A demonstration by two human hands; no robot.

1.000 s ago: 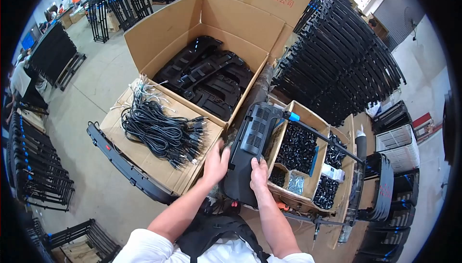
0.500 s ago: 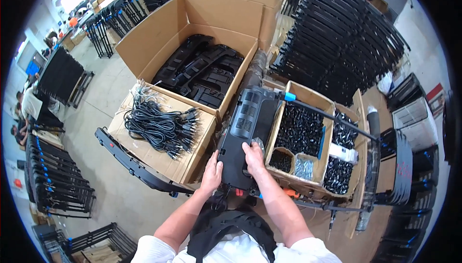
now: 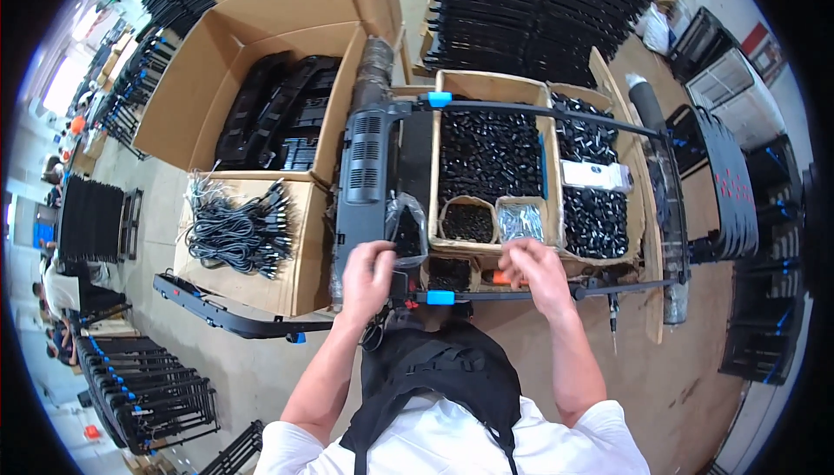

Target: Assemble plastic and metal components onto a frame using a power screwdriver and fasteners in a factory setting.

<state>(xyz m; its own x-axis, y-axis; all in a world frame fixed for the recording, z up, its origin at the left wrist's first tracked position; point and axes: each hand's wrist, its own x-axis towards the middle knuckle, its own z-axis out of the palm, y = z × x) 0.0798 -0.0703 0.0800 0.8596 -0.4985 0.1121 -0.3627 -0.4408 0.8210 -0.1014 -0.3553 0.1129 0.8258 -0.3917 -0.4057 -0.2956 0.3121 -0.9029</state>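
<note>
While my left hand [image 3: 369, 273] grips the black housing [image 3: 369, 184] at frame ctr-left, fingers closed on its lower end, my right hand [image 3: 539, 273] sits ctr-right, fingers pinched together by the parts box [image 3: 549, 181]; contents unclear.

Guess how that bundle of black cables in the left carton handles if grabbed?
The black cables lie in loose tangled loops, so probably floppy and likely to snag neighbours. The pile looks dense, so perhaps heavy. Unlikely to roll inside the carton.

The right hand [image 3: 537, 273] hides whatever its fingers pinch.
</note>
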